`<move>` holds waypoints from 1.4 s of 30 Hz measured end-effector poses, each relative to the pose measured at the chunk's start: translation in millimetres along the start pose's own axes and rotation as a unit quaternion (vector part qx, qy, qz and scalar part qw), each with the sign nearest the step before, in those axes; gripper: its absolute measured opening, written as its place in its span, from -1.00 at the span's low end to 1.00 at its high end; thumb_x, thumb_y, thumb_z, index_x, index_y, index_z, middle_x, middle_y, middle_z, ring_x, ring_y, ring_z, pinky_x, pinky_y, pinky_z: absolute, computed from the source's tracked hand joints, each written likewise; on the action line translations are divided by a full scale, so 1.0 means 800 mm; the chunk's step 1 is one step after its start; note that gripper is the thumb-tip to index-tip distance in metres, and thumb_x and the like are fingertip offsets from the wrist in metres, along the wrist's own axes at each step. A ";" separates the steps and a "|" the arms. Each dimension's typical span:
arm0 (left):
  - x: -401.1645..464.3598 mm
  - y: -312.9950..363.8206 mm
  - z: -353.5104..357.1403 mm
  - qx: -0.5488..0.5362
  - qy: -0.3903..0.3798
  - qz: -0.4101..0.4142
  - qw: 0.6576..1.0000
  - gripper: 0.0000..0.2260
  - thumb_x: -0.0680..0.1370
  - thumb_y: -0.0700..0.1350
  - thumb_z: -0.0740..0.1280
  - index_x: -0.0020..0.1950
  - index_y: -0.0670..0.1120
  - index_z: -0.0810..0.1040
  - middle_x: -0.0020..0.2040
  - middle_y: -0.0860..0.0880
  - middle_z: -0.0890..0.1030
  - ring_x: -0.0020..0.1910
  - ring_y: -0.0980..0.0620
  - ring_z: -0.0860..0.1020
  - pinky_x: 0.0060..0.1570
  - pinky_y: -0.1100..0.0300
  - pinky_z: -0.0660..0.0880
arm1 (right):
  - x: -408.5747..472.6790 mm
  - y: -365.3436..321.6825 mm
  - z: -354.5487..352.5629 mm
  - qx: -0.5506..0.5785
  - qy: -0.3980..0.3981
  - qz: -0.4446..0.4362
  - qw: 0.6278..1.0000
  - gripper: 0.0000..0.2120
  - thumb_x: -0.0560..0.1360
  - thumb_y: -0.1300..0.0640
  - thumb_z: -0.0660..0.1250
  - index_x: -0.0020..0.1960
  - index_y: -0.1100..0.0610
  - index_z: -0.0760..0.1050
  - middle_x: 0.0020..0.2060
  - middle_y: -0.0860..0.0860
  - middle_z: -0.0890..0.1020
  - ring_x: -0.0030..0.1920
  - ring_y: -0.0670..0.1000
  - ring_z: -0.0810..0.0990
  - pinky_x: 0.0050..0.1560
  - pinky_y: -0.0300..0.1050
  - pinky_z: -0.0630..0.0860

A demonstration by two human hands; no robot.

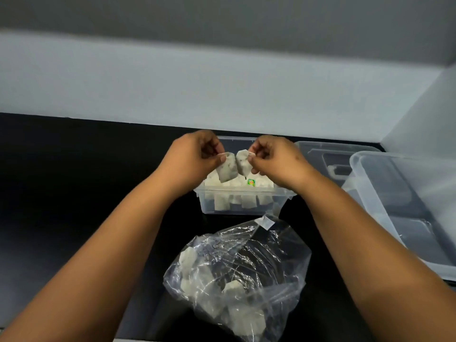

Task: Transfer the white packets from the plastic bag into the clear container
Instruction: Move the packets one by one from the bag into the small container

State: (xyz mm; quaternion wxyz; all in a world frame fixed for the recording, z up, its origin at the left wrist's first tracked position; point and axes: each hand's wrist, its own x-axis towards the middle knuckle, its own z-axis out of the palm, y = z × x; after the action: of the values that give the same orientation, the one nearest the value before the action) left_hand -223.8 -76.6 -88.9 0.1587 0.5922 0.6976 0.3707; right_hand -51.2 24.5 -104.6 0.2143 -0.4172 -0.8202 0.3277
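Seen from above, two bare arms reach forward over a black table (74,193). The left hand (195,156) pinches the top corner of a white packet (226,170) between thumb and curled fingers, and the right hand (272,157) pinches a second packet (243,162) the same way. The two packets hang side by side, nearly touching, just above a small clear container (246,206) that sits against the far wall and already holds many white packets, one with a small green and yellow tag (251,182). Nearer the viewer, a crumpled clear plastic bag (276,262) lies open on the table with several more packets inside. To the right stands a larger clear bin (365,174), with a clear lid (320,148) behind it.
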 end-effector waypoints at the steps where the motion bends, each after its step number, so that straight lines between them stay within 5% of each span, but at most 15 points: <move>1: 0.006 -0.002 -0.002 0.001 0.003 -0.004 1.000 -0.94 0.47 -0.12 0.44 -0.14 -0.06 0.58 -0.24 0.04 0.62 -0.30 0.09 0.57 -0.23 0.22 0.51 | 0.009 0.000 0.002 -0.025 -0.023 0.010 0.999 -0.94 0.51 0.20 0.34 -0.12 0.07 0.53 -0.29 0.02 0.67 -0.21 0.01 0.71 -0.13 -0.06 0.61; 9: 0.028 -0.030 -0.001 -0.006 -0.012 -0.029 1.000 -0.90 0.46 -0.15 0.45 -0.20 -0.05 0.55 -0.21 0.06 0.64 -0.27 0.14 0.59 -0.24 0.29 0.50 | 0.062 0.024 0.043 -0.168 -0.278 0.088 0.942 -0.91 0.49 0.20 0.39 -0.04 0.05 0.56 -0.21 -0.03 0.60 -0.21 -0.03 0.59 -0.15 -0.11 0.54; 16: 0.037 -0.042 0.002 -0.017 -0.020 -0.027 0.999 -0.92 0.46 -0.13 0.45 -0.16 -0.08 0.57 -0.23 0.05 0.64 -0.33 0.18 0.54 -0.28 0.30 0.49 | 0.080 0.036 0.067 -0.254 -0.356 0.120 0.891 -0.77 0.48 0.22 0.29 -0.14 -0.12 0.57 -0.12 -0.13 0.61 -0.07 -0.01 0.58 0.02 -0.08 0.57; 27: 0.054 -0.045 0.009 -0.031 -0.047 -0.020 0.998 -0.86 0.50 -0.16 0.40 0.03 -0.04 0.54 -0.13 0.06 0.59 -0.27 0.19 0.51 -0.26 0.39 0.45 | 0.078 0.040 0.071 -0.269 -0.300 0.129 0.906 -0.83 0.48 0.17 0.32 0.04 0.12 0.62 0.03 0.08 0.67 0.02 0.10 0.62 0.02 -0.05 0.57; 33: 0.073 -0.040 0.030 0.016 -0.092 -0.011 0.996 -0.92 0.54 -0.15 0.33 0.00 -0.02 0.58 -0.12 0.06 0.60 -0.17 0.11 0.56 -0.17 0.27 0.50 | 0.065 0.027 0.036 -0.272 -0.270 0.112 0.917 -0.86 0.52 0.10 0.35 0.00 0.15 0.61 -0.11 0.09 0.69 -0.23 0.05 0.64 -0.33 -0.19 0.49; 42: 0.097 -0.034 0.076 0.022 -0.211 -0.032 0.977 -0.99 0.53 -0.16 0.36 -0.07 -0.06 0.57 -0.18 -0.02 0.64 -0.17 0.01 0.64 -0.08 0.04 0.62 | -0.010 0.024 -0.020 -0.220 -0.182 0.063 0.956 -0.78 0.47 -0.10 0.40 -0.10 0.06 0.65 -0.21 -0.07 0.67 -0.15 -0.05 0.61 -0.08 -0.10 0.54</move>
State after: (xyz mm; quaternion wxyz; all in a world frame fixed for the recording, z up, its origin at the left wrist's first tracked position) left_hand -222.5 16.3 -131.8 0.3009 0.6382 0.6748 0.2163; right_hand -26.3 31.9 -107.9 -0.0572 -0.4381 -0.8691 0.2221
